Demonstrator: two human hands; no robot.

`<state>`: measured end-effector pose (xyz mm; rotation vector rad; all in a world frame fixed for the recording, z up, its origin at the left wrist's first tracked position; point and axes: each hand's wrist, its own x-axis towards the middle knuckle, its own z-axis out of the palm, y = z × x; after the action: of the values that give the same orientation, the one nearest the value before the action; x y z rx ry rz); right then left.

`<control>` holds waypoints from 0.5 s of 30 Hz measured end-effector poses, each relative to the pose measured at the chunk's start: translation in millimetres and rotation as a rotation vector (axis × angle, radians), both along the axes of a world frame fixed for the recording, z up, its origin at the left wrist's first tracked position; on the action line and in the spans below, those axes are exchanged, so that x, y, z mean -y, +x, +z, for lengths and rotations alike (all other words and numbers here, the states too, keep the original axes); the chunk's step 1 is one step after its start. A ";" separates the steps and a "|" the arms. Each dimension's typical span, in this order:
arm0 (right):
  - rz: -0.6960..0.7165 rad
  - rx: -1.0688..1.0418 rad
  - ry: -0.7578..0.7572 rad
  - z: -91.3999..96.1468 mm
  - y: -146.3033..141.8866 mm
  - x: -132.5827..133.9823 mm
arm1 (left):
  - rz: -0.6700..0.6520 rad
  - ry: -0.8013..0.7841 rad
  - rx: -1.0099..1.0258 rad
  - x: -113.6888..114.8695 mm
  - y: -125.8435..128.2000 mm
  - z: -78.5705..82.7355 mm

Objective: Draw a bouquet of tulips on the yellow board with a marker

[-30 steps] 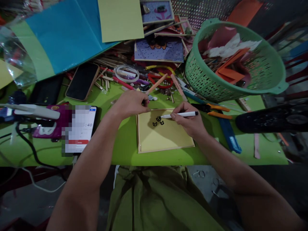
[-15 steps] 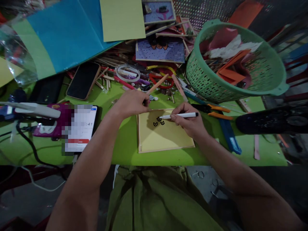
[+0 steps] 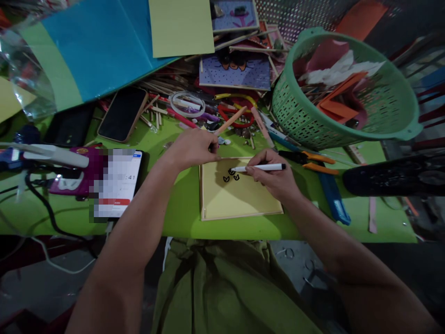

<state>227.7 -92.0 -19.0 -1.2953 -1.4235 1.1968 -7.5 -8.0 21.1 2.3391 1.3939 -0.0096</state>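
Observation:
A small yellow board [image 3: 239, 197] with a thin wooden frame lies on the green table [image 3: 174, 208] in front of me. Three small black shapes [image 3: 231, 176] are drawn near its top edge. My right hand [image 3: 274, 178] grips a white marker [image 3: 259, 167], its tip resting at those black shapes. My left hand [image 3: 193, 148] rests closed at the board's upper left corner, pinching a thin pinkish stick [image 3: 231, 120] that points up and to the right.
A green perforated basket [image 3: 347, 134] with paper scraps stands at the right. Two phones [image 3: 121, 113] [image 3: 118, 183], a glue gun [image 3: 45, 157], scissors [image 3: 236, 118], orange-handled pliers [image 3: 309, 160], a blue cutter [image 3: 332, 197], sticks and framed pictures [image 3: 234, 72] crowd the far side. Coloured sheets [image 3: 97, 46] lie far left.
Nearly nothing has moved. The marker tip stays at the black shapes and both hands hold their places; the view has shifted slightly.

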 end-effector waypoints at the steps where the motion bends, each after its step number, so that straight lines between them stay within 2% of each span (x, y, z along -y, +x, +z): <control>1: 0.000 0.003 -0.002 0.0 0.1 0.0 | -0.003 0.000 0.004 -0.1 -0.2 -0.2; 15: -0.020 -0.004 -0.011 1.7 -1.0 0.2 | -0.004 -0.014 0.017 -2.0 -0.2 -0.5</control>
<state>226.7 -92.2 -17.3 -1.3114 -1.3999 1.1940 -7.7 -6.0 20.6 2.3252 1.3773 -0.0006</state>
